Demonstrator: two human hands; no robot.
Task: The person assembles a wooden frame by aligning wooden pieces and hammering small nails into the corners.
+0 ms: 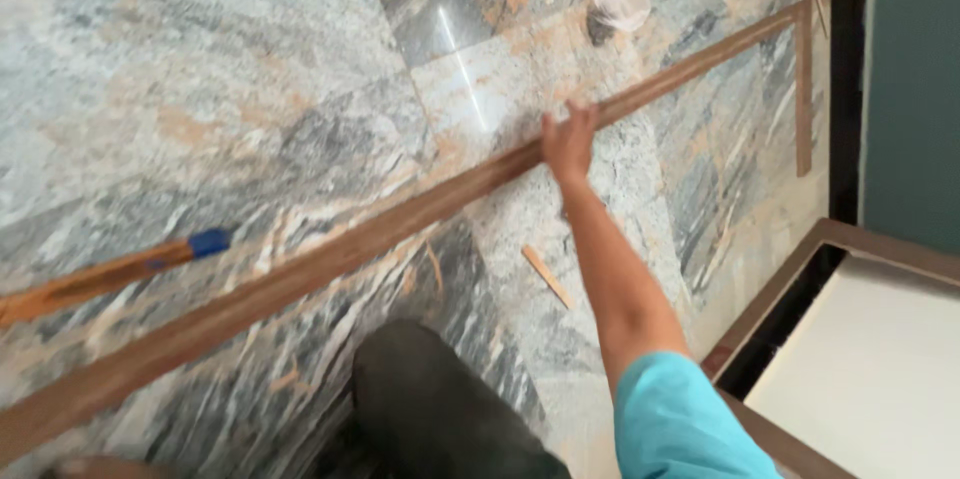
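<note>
A long brown wooden strip [330, 254] lies slantwise across the marbled stone floor, from bottom left to top right. My right hand [568, 144] reaches out on a straight arm with a teal sleeve [672, 417] and rests over the strip near its middle, fingers curled across it. At its far end the strip meets a shorter wooden strip [803, 89], forming a corner. My left hand does not show. My dark-clad knee [430, 409] is at the bottom, just in front of the long strip.
A small flat wood offcut [548, 276] lies near my forearm. A brown stick with a blue tip [208, 242] lies at left. Crumpled clear plastic [622, 7] sits at the top. A wood-framed white panel [860, 369] lies at right, below a teal wall [915, 89].
</note>
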